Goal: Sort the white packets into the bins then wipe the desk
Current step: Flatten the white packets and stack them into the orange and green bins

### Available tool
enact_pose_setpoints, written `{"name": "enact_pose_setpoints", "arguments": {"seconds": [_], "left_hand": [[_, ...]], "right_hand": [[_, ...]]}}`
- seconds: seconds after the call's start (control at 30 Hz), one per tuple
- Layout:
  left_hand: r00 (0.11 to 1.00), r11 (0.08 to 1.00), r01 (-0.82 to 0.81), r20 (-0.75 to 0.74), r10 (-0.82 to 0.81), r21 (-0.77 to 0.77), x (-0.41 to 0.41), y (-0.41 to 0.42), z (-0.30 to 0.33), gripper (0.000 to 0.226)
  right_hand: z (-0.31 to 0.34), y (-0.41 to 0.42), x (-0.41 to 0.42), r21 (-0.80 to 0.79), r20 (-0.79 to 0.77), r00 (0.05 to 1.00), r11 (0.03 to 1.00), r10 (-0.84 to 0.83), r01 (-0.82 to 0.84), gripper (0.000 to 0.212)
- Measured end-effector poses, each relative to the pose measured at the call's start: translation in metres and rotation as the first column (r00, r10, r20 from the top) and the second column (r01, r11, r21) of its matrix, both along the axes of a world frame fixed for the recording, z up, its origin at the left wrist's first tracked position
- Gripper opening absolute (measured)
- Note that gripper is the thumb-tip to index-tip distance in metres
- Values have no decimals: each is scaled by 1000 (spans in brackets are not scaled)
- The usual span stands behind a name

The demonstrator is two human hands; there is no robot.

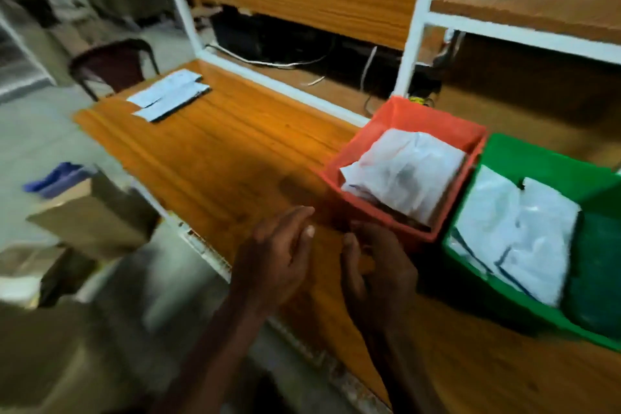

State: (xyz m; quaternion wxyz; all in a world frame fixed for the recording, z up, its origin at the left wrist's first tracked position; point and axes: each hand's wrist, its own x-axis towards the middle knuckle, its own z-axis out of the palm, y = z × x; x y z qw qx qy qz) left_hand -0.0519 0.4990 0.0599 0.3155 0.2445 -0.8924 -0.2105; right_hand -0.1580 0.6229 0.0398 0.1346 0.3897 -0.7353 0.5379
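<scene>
Both bare hands hover over the near edge of the orange wood-grain desk [215,144], at about 6 o'clock in the view. The left hand [275,259] is loose, fingers stretched toward 1 o'clock, holding nothing. The right hand [379,276] sits just beside it, fingers half curled with the palm facing left; nothing shows in its grasp, though blur hides detail.

At 3 o'clock from the hands stands a red plastic bin [403,114] with crumpled white packets [406,171] heaped inside. Touching its right side, a green plastic bin [537,151] holds more white packets [517,235] lying flat.

Far across the desk at 11 o'clock, two flat white packets [169,94] lie overlapping near the corner, well apart from both bins. A dark chair [111,60] stands beyond that corner.
</scene>
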Motion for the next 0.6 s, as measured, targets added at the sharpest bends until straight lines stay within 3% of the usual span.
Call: {"name": "enact_pose_setpoints", "arguments": {"seconds": [0.17,0.37,0.6], "left_hand": [[961,966,-260,98,258,6,89,-55,-36,37],[883,883,-465,100,458,67,179,-143,-74,38],[813,810,-579,144,565,93,248,-259,-87,44]], "right_hand": [[-42,-78,64,153,10,985,973,171,-170,30],[-75,-190,133,343,94,934,869,346,-356,45],[-79,-319,189,369,71,932,859,355,-355,48]]}}
